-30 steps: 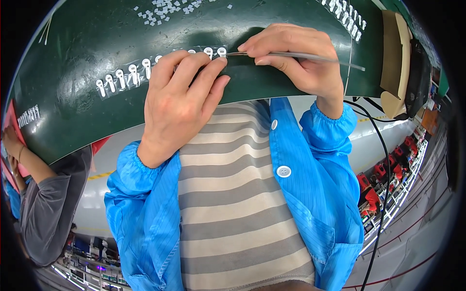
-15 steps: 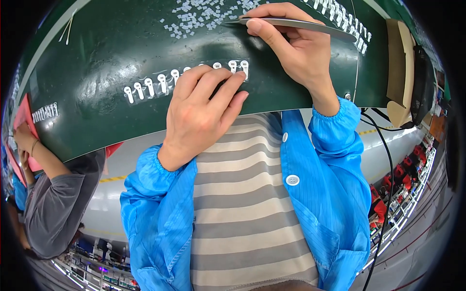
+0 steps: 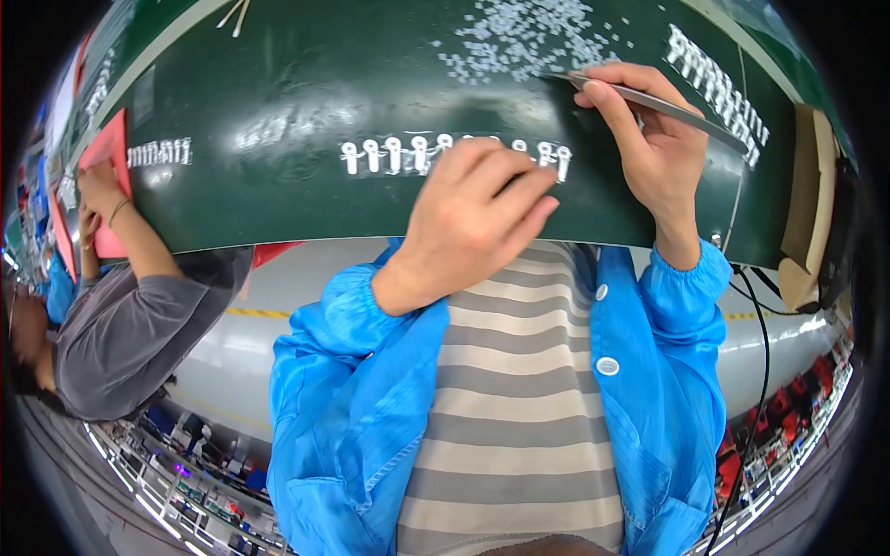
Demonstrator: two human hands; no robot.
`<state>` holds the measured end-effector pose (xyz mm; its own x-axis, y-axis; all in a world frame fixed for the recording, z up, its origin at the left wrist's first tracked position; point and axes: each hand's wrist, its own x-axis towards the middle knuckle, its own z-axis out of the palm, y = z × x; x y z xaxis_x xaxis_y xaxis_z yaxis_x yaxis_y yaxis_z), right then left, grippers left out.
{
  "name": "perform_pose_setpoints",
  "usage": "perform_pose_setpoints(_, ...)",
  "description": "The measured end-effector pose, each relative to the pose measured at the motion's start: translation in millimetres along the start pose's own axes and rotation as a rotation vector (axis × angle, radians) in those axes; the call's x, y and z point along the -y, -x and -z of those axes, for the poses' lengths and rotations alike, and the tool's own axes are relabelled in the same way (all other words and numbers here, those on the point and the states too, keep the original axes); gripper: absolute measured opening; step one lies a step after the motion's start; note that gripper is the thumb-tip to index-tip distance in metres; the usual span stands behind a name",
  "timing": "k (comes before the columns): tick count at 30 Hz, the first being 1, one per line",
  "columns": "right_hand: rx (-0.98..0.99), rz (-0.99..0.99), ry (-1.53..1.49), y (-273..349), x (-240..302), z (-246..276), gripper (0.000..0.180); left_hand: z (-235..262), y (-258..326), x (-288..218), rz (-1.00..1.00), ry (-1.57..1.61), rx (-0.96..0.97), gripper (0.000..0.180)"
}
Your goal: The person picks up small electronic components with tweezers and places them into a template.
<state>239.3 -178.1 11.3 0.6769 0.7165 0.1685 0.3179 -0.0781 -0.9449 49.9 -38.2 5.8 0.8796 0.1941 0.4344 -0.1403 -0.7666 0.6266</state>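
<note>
In my right hand [image 3: 658, 139] is a pair of grey metal tweezers [image 3: 681, 113], pinched between thumb and fingers. The tips point left, at the near edge of a scatter of small pale square pieces [image 3: 528, 37]. My left hand [image 3: 477, 218] rests palm down with fingers apart over a row of white keyhole-shaped parts [image 3: 393, 155] on a clear strip. Its fingers hide the middle of the row; parts show on both sides of them. Whether the fingertips press on the strip I cannot tell.
The green tabletop [image 3: 269, 195] bears more rows of white parts [image 3: 714, 83] at the right and a short row [image 3: 159, 153] at the left. Cotton swabs [image 3: 239, 17] lie far left. A cardboard box [image 3: 808, 185] stands right. Another person's arm [image 3: 139, 227] reaches in at left.
The whole view has swung, so the table and hands sit farther right in the picture. The tweezer tips are now at the near edge of the scattered pieces. My left hand stays over the row.
</note>
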Motion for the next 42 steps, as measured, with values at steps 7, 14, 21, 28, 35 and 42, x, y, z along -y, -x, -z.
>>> perform_pose_setpoints(7, 0.521, 0.252, 0.112, -32, 27, 44, 0.014, 9, 5, -3, 0.032, -0.085, -0.013, 0.026)
perform_pose_setpoints(14, 0.635, 0.837, -0.061, -54, 9, 22, 0.013, 1, 11, 6, -0.001, -0.13, -0.044, 0.028)
perform_pose_setpoints(21, 0.697, 0.764, 0.064, -52, 24, 28, 0.014, -3, 10, 2, 0.001, -0.161, -0.026, 0.029)
perform_pose_setpoints(28, 0.711, 0.793, 0.113, -51, 27, 26, 0.014, -2, 10, 2, -0.004, -0.181, -0.008, 0.03)
perform_pose_setpoints(35, 0.718, 0.803, 0.125, -51, 21, 26, 0.015, -3, 12, 3, -0.007, -0.194, -0.003, 0.03)
perform_pose_setpoints(42, 0.621, 0.54, 0.068, -32, 33, 27, 0.013, -3, 9, 0, 0.001, -0.247, 0.033, 0.032)
